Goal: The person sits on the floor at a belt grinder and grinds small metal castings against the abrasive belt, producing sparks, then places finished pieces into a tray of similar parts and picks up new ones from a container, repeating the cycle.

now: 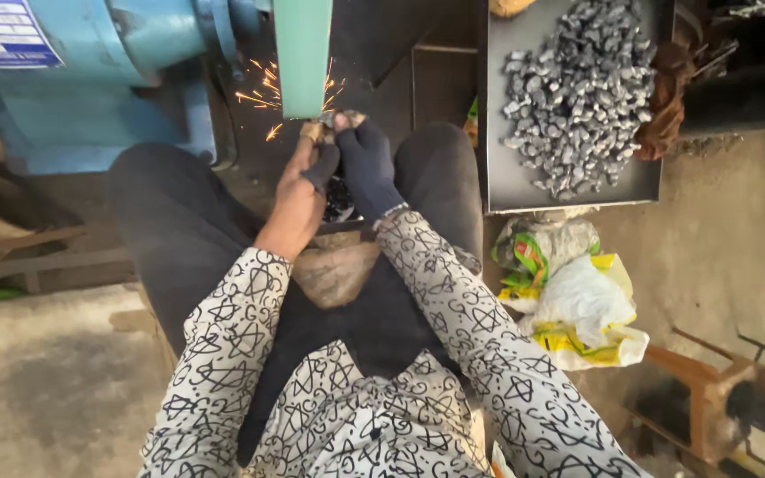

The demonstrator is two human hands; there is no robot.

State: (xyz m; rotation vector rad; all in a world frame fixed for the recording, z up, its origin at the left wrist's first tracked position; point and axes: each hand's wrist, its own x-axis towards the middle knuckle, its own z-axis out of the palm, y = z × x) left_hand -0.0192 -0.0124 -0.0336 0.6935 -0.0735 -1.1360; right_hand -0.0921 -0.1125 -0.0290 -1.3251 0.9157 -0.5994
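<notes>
Both my hands meet under a green sanding belt (303,53) on a blue grinding machine (90,80). My left hand (298,181), bare, pinches a small metal piece (328,119) against the belt's lower end. My right hand (363,159), in a dark glove, holds the same piece from the right. Orange sparks (263,93) fly off to the left of the belt. The piece itself is mostly hidden by my fingertips.
A grey metal tray (511,181) at the right holds a heap of small silvery metal parts (577,88). Crumpled plastic bags (577,305) lie on the floor below it. A small dark container (340,199) sits between my knees. A rusty metal frame (719,389) stands at the lower right.
</notes>
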